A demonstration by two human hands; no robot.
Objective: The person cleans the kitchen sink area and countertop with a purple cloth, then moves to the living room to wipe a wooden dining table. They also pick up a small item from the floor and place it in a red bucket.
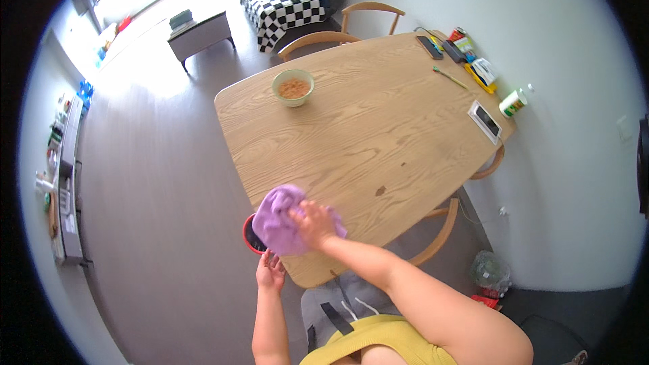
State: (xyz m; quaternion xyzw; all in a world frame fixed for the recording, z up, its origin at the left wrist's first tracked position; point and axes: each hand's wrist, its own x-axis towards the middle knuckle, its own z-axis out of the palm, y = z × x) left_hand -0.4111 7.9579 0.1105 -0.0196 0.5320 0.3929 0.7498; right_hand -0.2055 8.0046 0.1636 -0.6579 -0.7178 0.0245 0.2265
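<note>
My right hand point(315, 223) presses on a crumpled purple cloth point(281, 228), which lies over the near left edge of the wooden table point(355, 126). Just left of the cloth, partly hidden by it, is a dark round container with a red rim point(249, 235), at the table's edge. My left hand point(270, 272) is at the container's near side, fingers spread and palm up; whether it bears the container's weight I cannot tell. Farther up the table stands a pale green bowl point(293, 88) with orange-brown contents.
Along the wall side of the table lie a phone point(429, 47), a toothbrush-like stick point(450, 77), a yellow pack point(480, 75), a white-and-green bottle point(513, 103) and a boxed device point(485, 121). Wooden chairs point(440, 235) surround the table. A plastic bag point(490, 274) sits on the floor.
</note>
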